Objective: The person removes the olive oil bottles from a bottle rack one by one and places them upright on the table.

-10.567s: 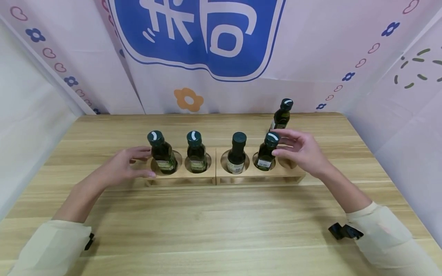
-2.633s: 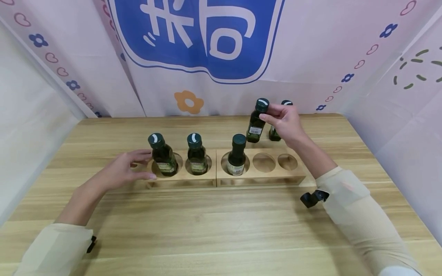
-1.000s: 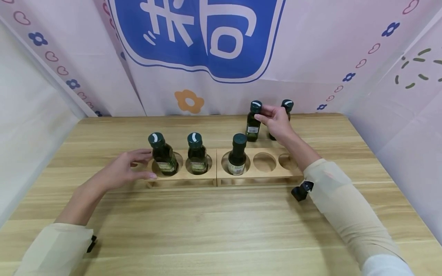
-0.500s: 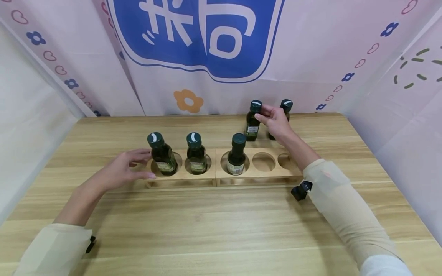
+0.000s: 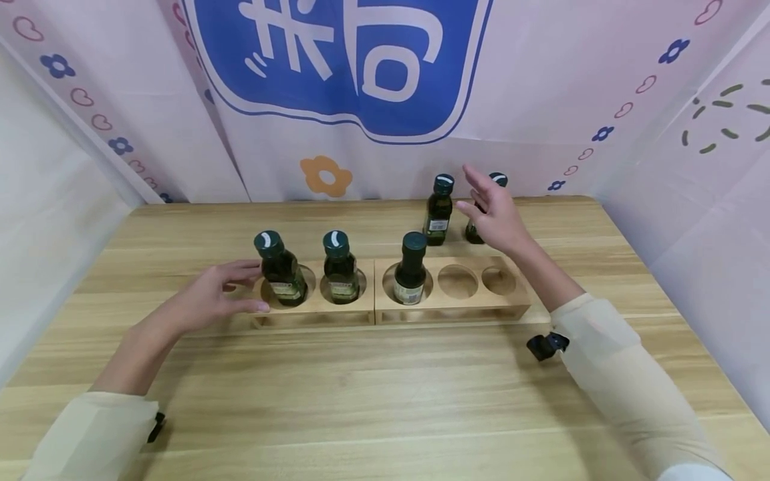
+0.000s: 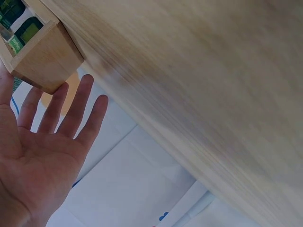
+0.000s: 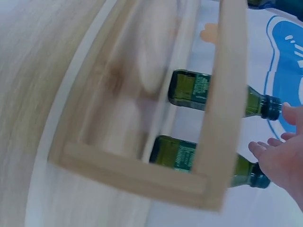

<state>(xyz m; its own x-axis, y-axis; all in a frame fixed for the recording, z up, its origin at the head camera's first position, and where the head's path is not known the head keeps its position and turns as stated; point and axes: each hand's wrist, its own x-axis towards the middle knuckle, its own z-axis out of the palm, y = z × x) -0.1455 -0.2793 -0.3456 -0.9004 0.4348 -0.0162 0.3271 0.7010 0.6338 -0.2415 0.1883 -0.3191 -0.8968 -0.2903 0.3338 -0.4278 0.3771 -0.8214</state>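
Note:
A wooden rack [image 5: 439, 304] with round holes stands across the table, holding three dark green bottles: two at the left [image 5: 285, 279] and one darker-necked bottle [image 5: 411, 274] in the right half. My left hand [image 5: 213, 297] rests at the rack's left end, thumb and fingers spread around the corner; in the left wrist view its fingertips reach the end block [image 6: 49, 59]. Behind the rack, a dark green bottle [image 5: 438, 217] stands upright on the table. My right hand [image 5: 496, 217] hovers just right of its neck, fingers extended, holding nothing, and partly hides another upright bottle [image 5: 472, 232].
Two holes [image 5: 458, 282] at the rack's right end hold no bottle. The wooden table [image 5: 337, 394] extends in front of the rack. A printed cloth wall [image 5: 385, 167] rises right behind the two standing bottles, and white side walls close off both sides.
The bottle from the rack's fourth hole has moved back onto the table behind it, left of the other bottle. My right hand has let go and shifted right. The left hand stays put.

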